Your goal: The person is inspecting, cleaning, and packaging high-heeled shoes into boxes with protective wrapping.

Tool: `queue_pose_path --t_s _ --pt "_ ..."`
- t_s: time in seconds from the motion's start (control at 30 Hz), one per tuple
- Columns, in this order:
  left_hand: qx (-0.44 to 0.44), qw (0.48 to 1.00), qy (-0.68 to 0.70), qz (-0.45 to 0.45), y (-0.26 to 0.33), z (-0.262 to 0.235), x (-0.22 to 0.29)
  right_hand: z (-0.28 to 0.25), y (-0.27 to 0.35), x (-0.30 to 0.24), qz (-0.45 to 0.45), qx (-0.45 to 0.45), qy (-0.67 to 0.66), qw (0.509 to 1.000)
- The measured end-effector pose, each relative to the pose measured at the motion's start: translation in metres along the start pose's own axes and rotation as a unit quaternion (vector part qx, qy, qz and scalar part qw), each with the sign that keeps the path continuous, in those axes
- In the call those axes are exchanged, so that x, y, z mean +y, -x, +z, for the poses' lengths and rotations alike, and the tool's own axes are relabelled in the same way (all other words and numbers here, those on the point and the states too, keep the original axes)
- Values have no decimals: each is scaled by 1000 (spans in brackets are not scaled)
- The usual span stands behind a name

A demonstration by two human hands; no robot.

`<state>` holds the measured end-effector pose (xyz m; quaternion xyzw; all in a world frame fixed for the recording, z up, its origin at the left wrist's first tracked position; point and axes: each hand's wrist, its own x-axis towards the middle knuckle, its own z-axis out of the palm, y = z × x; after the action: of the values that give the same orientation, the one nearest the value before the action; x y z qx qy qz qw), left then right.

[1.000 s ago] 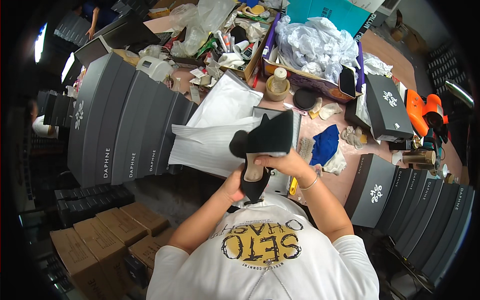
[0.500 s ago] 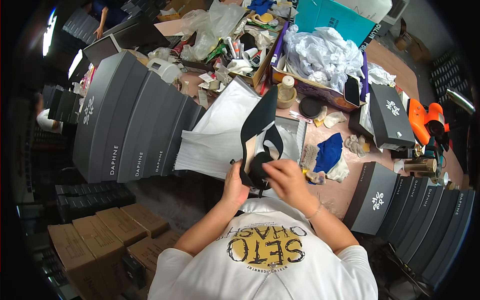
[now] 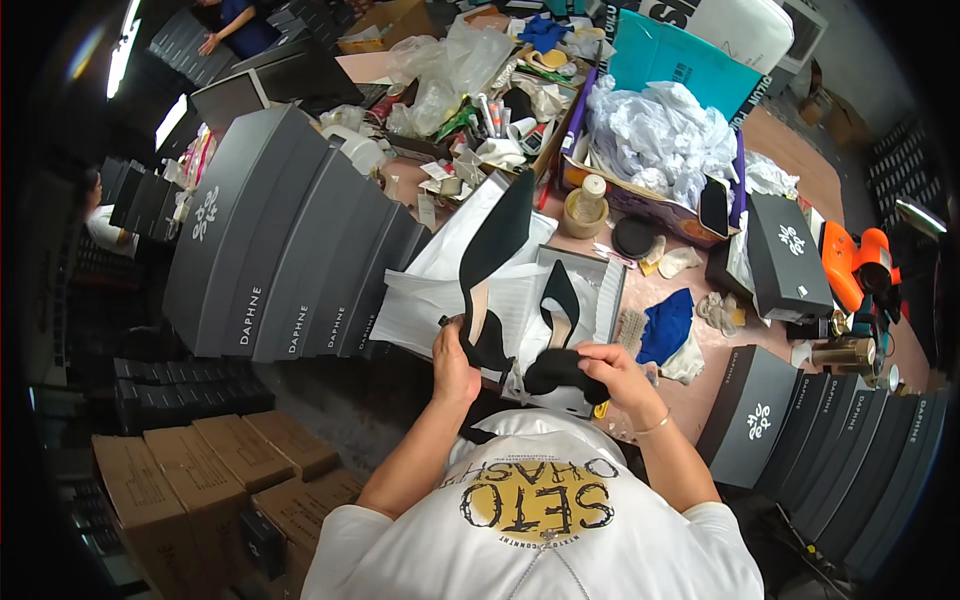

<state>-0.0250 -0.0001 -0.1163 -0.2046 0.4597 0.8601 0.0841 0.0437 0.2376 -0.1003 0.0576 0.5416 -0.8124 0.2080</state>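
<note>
Two dark pointed shoes with beige insides are held over an open grey shoe box (image 3: 606, 300) lined with white tissue paper (image 3: 425, 308). My left hand (image 3: 457, 372) is closed round the heel end of the left shoe (image 3: 497, 240), whose toe points away from me and up. At the heel end of the right shoe (image 3: 560, 368), my right hand (image 3: 622, 382) grips with thumb and fingers. That shoe sits lower, its toe also pointing away. The palm-side fingers of my left hand are partly hidden by the shoe.
Grey shoe boxes (image 3: 290, 250) stand in a row at the left, others (image 3: 745, 410) at the right. Beyond lie a purple carton (image 3: 650, 195) of crumpled paper, a tape roll (image 3: 578, 220) and a blue cloth (image 3: 667, 325). An orange tool (image 3: 850, 260) lies far right.
The two shoes, close together before, are now apart. My right hand has moved right and nearer to me with one shoe; the left shoe stays in my left hand.
</note>
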Motion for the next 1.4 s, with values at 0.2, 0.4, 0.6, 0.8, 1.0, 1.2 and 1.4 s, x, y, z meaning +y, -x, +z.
queue_pose_path --t_s 0.2,0.4,0.6,0.8,1.0,1.2,1.4 --pt "-3 994 -100 39 21 22 -12 69 -38 11 -268 6 560 784" --pt "12 998 -58 -17 4 14 -6 21 -20 19 -78 -178 169 966" --pt "64 967 55 -240 -24 -25 -12 -68 19 8 -150 294 541 774" --pt "52 924 231 -301 -49 -109 -73 -1 -26 58 -102 194 460 861" --pt "204 938 152 -237 -10 -95 -51 -11 -61 135 -55 238 397 885" --pt "-60 948 -290 114 49 -57 -8 11 -19 71 -114 190 33 975" --pt "-181 950 -229 -113 36 -8 -2 57 -5 18 -246 156 -1 957"
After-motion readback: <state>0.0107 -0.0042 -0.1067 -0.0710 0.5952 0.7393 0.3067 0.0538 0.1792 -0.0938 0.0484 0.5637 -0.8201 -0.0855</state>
